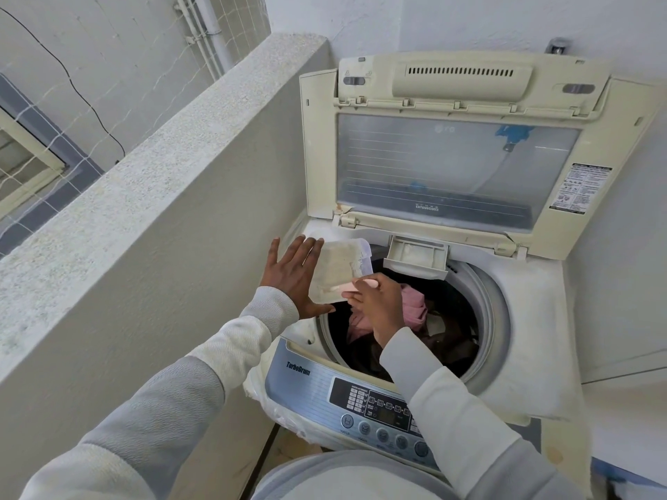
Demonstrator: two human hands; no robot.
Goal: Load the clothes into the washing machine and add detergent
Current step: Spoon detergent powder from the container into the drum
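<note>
Since clothes (415, 309) already lie in the drum (495, 319), only detergent seems left: the left hand (292, 276), fingers spread, steadies the powder tub (339, 270); the right hand (379, 305) grips a pink scoop (363, 285).

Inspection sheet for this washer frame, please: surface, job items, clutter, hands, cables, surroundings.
Surface: washing machine top, lid raised, detergent drawer pulled out.
Job's things: clothes in the drum, pink garment on top; translucent container tilted over the drum's rim.
Clutter: plastic sheet at the machine's left side.
Hands: left hand flat against the container; right hand grips a pink scoop at its mouth.
Cables: black cable on the far wall.
Surroundings: parapet wall at left.
</note>
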